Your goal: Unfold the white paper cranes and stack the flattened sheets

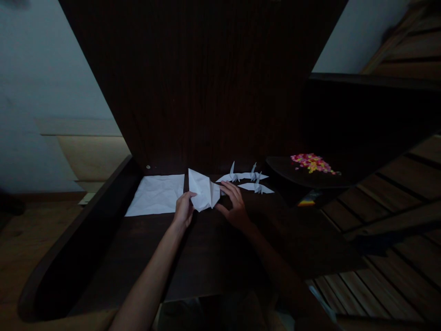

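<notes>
Btwn L hand (185, 210) & R hand (237, 209) | folded wht paper (202, 192) | L pinching

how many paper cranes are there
3: the left crane just beyond the right hand, the back right crane, and the front right crane. The hand may hide others.

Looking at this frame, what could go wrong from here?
The right hand is close to the paper birds, so it might knock or bend one.
The left hand grips the folded paper near its edge; pressing hard could leave a stray crease.
The scene is dim, so fold lines may be hard to align.
</notes>
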Tool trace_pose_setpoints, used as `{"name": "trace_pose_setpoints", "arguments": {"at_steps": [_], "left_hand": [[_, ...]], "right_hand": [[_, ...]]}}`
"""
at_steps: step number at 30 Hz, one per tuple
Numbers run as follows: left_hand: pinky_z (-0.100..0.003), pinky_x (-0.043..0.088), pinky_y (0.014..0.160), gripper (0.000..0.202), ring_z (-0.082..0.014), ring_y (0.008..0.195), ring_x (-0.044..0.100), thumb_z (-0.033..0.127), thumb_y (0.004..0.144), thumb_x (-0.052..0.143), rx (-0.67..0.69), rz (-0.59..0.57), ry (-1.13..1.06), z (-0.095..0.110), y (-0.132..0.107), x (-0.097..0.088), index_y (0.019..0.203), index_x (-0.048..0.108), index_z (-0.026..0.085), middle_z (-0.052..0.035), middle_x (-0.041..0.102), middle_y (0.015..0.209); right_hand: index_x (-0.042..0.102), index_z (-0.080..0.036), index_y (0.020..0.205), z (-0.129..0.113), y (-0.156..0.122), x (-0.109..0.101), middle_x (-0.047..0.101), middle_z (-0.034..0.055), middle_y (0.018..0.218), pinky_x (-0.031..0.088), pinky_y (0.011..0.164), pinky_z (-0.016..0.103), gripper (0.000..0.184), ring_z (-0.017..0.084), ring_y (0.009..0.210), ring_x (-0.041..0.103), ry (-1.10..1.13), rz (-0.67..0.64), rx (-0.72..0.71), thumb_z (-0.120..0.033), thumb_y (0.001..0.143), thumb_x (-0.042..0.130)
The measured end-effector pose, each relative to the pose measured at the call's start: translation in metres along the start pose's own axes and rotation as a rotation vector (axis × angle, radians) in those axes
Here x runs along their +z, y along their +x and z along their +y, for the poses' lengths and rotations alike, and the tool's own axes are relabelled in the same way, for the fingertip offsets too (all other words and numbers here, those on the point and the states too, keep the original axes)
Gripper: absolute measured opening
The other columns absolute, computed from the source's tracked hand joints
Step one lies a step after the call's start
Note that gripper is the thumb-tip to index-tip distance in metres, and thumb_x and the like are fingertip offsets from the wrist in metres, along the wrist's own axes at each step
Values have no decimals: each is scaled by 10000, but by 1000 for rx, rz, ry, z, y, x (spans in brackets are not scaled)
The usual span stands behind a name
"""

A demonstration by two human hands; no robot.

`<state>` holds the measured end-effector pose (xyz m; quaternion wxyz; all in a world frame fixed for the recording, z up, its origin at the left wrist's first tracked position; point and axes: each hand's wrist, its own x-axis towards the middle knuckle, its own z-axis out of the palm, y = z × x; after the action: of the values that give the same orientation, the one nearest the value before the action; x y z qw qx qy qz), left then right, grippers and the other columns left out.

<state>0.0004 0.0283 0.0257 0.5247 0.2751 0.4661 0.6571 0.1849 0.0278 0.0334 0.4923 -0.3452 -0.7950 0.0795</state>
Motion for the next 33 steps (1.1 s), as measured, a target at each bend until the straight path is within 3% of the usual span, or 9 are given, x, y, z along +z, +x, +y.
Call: {"name": "trace_pose_setpoints", "arguments": {"at_steps": [3,6,9,12,16,22,24,29,33], "left_hand": [[-245,507,529,133,-138,596,609,222,591,630,-123,-8,-34,3,-4,2,671,559,144,-7,621,640],[-268,538,569,128,-128,586,612,224,602,633,-125,-70,-52,8,-8,5,633,533,149,8,596,640],[-319,566,627,173,-140,571,637,236,605,656,-79,-137,-68,12,-13,8,624,504,155,32,569,611],[-314,569,624,231,-159,583,659,229,597,697,-34,-177,-69,14,-16,11,620,477,163,50,543,571],[-305,569,603,239,-164,589,666,266,631,709,-7,-185,-45,13,-17,12,651,494,162,35,559,613],[-352,573,617,355,-178,609,679,503,753,608,16,-132,-49,13,-16,14,776,504,164,-19,602,784],[-330,565,606,356,-158,613,668,510,763,606,114,-131,21,11,-20,15,778,491,174,-15,596,816],[-226,496,584,270,-97,594,575,346,690,739,496,-209,429,3,-33,19,717,531,176,19,542,727],[-245,494,629,148,-117,649,575,299,737,697,638,-303,616,1,-38,20,762,615,179,-14,579,778]], "right_hand": [[590,-221,1151,5,-1,2,579,108,1253,391,1004,464,339,250,1203,497,4,64,20,-203,814,559],[639,-202,971,4,-1,2,653,86,1065,441,913,381,182,214,1012,593,42,120,123,-238,869,493],[598,-186,794,2,0,2,627,35,797,459,745,300,223,175,775,590,98,184,299,-314,899,450],[457,-198,627,3,1,1,460,-27,590,391,571,247,342,128,581,466,162,234,425,-397,904,425],[376,-206,593,6,1,1,352,-49,547,326,502,228,387,108,531,385,201,266,480,-443,893,432],[527,-184,665,5,-1,4,505,-14,625,435,478,228,302,120,527,538,264,277,503,-416,859,509],[548,-184,673,4,-1,5,518,-5,643,453,437,223,288,120,513,549,257,301,502,-412,846,526],[567,-183,676,1,-1,7,508,-11,632,473,403,210,268,114,496,545,254,286,494,-397,836,538],[554,-184,683,0,-2,9,503,-13,635,467,423,212,278,117,501,561,292,239,510,-399,854,513]]}}
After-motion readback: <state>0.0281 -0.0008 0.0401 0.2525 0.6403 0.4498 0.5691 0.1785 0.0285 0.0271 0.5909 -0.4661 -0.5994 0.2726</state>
